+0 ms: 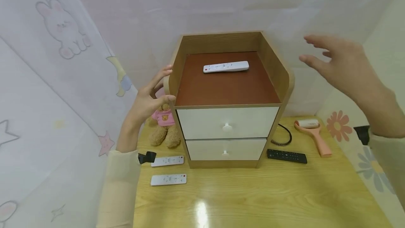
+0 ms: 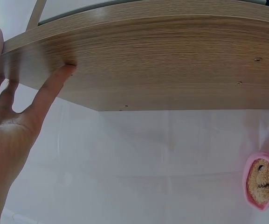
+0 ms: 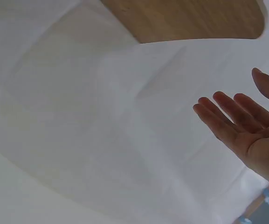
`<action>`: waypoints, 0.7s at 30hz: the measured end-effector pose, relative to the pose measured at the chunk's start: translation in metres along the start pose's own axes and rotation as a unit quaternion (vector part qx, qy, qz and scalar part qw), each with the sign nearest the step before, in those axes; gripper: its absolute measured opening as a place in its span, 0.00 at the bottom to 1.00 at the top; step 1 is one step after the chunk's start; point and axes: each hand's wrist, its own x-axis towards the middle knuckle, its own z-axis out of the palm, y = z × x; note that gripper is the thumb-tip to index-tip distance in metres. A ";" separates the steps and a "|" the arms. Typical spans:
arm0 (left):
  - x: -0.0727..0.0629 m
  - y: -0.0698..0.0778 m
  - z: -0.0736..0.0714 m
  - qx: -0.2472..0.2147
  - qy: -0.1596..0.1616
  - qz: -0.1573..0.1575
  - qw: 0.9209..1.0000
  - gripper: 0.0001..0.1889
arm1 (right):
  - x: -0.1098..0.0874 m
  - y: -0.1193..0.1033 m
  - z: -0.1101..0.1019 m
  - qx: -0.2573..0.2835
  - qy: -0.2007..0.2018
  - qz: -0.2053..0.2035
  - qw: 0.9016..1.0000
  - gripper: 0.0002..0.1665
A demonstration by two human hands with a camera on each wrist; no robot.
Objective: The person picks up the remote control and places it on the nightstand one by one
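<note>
A small wooden cabinet (image 1: 226,122) with two white drawer fronts stands on the table. On its brown top tray (image 1: 218,87) lies a white remote control (image 1: 226,67). My left hand (image 1: 147,97) is at the cabinet's upper left side, fingers spread. In the left wrist view, a fingertip of the left hand (image 2: 13,126) touches the outer side panel (image 2: 162,65). Raised to the right of the cabinet and apart from it is my right hand (image 1: 341,64). Its fingers are slightly bent with nothing in them, as the right wrist view shows the hand (image 3: 246,121) too.
Two white remotes, one farther back (image 1: 167,161) and one nearer (image 1: 168,179), lie left of the cabinet. Behind them sits a teddy bear (image 1: 165,119) in pink. To the right are a black remote (image 1: 287,156), a coiled cord (image 1: 281,143) and an orange lint roller (image 1: 316,138).
</note>
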 end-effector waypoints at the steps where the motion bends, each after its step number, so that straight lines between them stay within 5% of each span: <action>1: -0.001 0.000 0.000 0.000 0.001 -0.002 1.000 0.37 | -0.009 0.013 0.004 -0.004 -0.001 0.022 1.000 0.32; 5: -0.006 0.000 -0.002 -0.007 0.004 0.000 1.000 0.36 | -0.042 0.065 0.037 -0.012 -0.029 0.066 0.997 0.32; 10: -0.010 -0.002 -0.004 -0.013 0.014 0.001 1.000 0.36 | -0.086 0.115 0.103 -0.002 -0.090 0.089 0.992 0.30; 16: -0.011 -0.004 -0.005 -0.007 0.012 -0.009 1.000 0.36 | -0.142 0.162 0.193 0.017 -0.137 0.065 0.988 0.27; 21: -0.006 -0.006 -0.004 -0.009 0.006 -0.025 1.000 0.36 | -0.180 0.191 0.243 0.063 -0.205 0.104 0.971 0.30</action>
